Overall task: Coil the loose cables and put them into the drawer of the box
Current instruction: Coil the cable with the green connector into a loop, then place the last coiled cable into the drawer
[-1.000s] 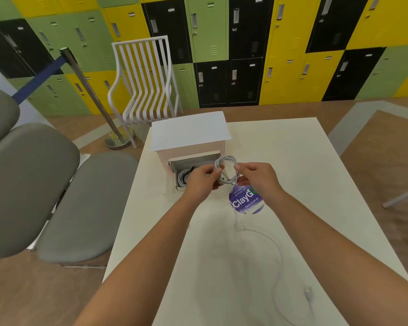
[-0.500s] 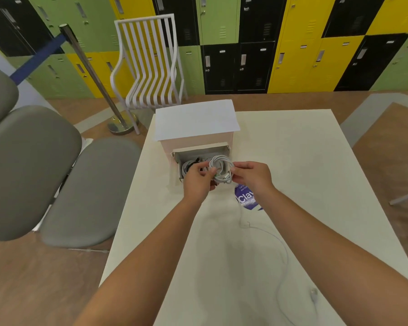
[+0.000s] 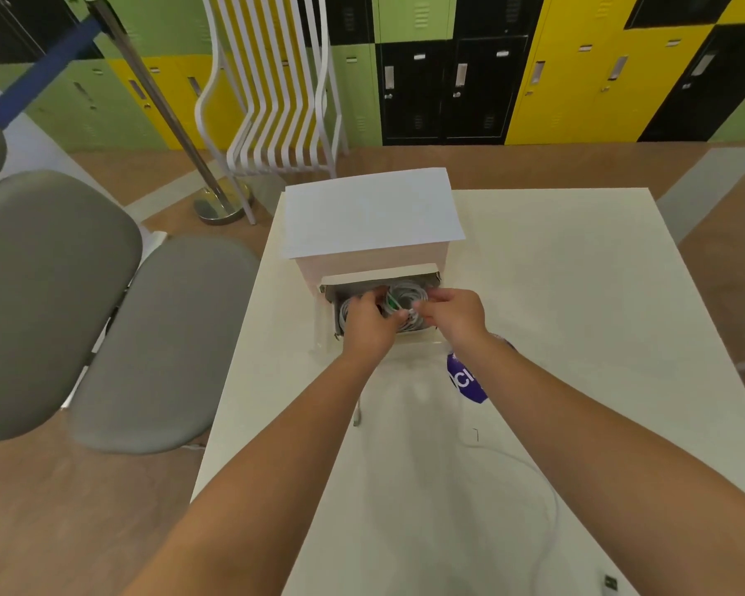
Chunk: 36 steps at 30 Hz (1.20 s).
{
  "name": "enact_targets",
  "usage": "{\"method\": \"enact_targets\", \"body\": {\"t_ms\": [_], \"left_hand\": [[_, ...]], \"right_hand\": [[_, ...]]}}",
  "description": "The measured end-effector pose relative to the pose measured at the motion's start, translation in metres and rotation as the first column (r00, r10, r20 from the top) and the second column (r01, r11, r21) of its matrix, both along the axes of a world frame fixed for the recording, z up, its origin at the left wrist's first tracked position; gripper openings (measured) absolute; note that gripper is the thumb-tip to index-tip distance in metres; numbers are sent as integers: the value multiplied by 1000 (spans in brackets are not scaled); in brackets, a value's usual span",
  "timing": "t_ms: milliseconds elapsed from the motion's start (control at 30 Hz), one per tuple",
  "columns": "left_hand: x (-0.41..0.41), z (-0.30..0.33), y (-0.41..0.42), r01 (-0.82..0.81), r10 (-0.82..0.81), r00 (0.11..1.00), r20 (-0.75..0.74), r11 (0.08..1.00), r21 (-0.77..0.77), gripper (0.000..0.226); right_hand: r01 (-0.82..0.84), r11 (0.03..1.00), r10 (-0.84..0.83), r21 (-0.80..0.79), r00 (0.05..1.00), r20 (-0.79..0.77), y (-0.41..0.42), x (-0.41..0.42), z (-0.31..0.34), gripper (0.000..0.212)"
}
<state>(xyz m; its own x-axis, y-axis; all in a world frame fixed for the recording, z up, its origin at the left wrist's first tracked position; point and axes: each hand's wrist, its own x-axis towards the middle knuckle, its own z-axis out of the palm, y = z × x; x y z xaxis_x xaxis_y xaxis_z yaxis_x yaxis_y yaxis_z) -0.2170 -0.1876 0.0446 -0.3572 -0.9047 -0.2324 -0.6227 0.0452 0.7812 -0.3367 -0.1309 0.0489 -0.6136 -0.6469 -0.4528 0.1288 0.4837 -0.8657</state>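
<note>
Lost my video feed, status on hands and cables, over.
Left hand and right hand both pinching white coil over open drawer. One loose cable on table. Nothing blocking.

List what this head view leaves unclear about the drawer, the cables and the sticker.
- Drawer: its contents, hidden by left hand and right hand.
- Coiled cable: grip unclear, blurred.
- Loose cable: cut off at bottom edge.
- Sticker: lettering covered by right forearm.
</note>
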Motion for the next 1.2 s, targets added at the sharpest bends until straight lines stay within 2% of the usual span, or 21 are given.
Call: {"method": "enact_targets", "body": {"t_ms": [100, 233, 333, 400, 533, 633, 733, 867, 967, 1033, 1100, 1200], "left_hand": [[-9, -20, -11, 33, -30, 992, 126, 999, -24, 54], [-18, -24, -10, 59, -51, 984, 171, 997, -41, 57], [-20, -23, -7, 55, -44, 974, 224, 998, -43, 60], [-20, -22, -6, 78, -59, 967, 248, 995, -69, 61], [-21, -19, -9, 136, -93, 940, 328, 984, -111, 60], [-23, -17, -12, 162, -112, 936, 335, 979, -126, 62], [-25, -18, -17, 200, -144, 917, 371, 973, -118, 59], [-20, -22, -14, 170, -119, 947, 300, 974, -150, 49], [-7, -22, -4, 105, -54, 964, 262, 977, -185, 39], [5, -21, 8, 44, -3, 983, 183, 975, -217, 26], [19, -19, 26, -10, 38, 991, 126, 977, -215, 19], [41, -21, 53, -25, 51, 989, 141, 984, -178, 21]], "right_hand": [[-25, 999, 28, 31, 994, -108, -5, -6, -5, 29], [-66, 991, 95, 119, 960, -263, -7, -11, -14, 28], [-72, 979, 149, 189, 892, -427, -5, -11, -19, 31], [-78, 968, 195, 239, 833, -518, -4, -11, -22, 25], [-53, 947, 247, 316, 749, -615, -3, -9, -28, 19], [-98, 937, 301, 336, 713, -633, -2, -11, -29, 19], [-143, 942, 307, 303, 733, -607, -2, -16, -29, 19], [-196, 945, 315, 260, 758, -571, 7, -14, -27, 25], [-141, 977, 207, 160, 802, -560, 24, -6, -25, 22], [-107, 987, 155, 122, 834, -529, 38, 1, -25, 18], [-68, 989, 123, 128, 863, -489, 54, 8, -26, 15], [-46, 983, 120, 176, 891, -438, 74, 19, -31, 11]]}}
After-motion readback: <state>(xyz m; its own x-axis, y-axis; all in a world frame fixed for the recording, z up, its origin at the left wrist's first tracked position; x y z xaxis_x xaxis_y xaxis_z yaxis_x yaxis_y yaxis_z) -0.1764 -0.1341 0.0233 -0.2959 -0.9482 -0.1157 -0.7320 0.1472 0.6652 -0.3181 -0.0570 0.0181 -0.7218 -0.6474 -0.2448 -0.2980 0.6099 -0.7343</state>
